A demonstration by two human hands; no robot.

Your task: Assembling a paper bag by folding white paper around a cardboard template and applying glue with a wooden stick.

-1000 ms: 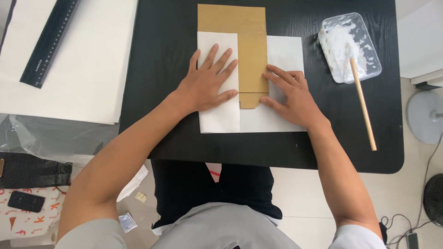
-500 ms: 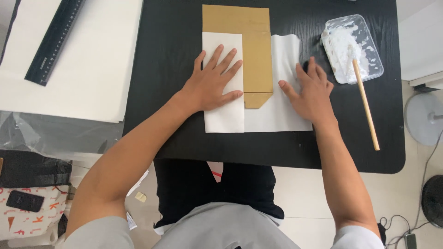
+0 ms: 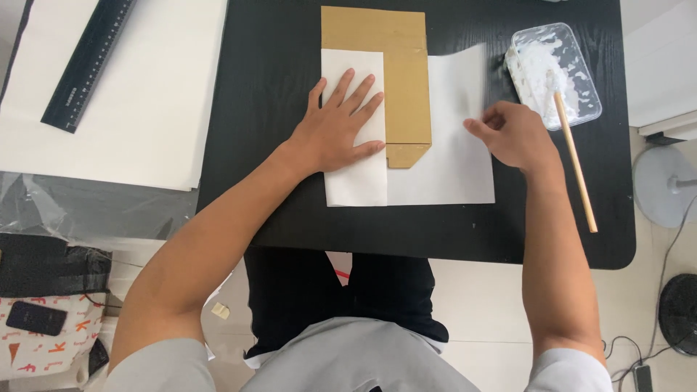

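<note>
Black table (image 3: pixel 276 43), with large white sheets (image 3: pixel 145 109) and a black ruler (image 3: pixel 91 62) off to the left. Centre: brown cardboard (image 3: pixel 406 80) on white paper (image 3: pixel 454 167), folded flap pressed flat under the spread left hand (image 3: pixel 341 131). Right hand (image 3: pixel 512 134) pinching the paper's right edge, fingertips hard to make out. Glue tray (image 3: pixel 555 72) top right, brush stick (image 3: pixel 577 170) resting in it.

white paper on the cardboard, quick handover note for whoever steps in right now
Left hand: flat, pressing the folded left flap of the white paper onto the brown cardboard.
Right hand: fingers pinched at the paper's right edge, which is slightly raised.
Glue tray with wooden stick sits to the right.
Done: left flap folded over.
Left: right flap still lies open.
</note>
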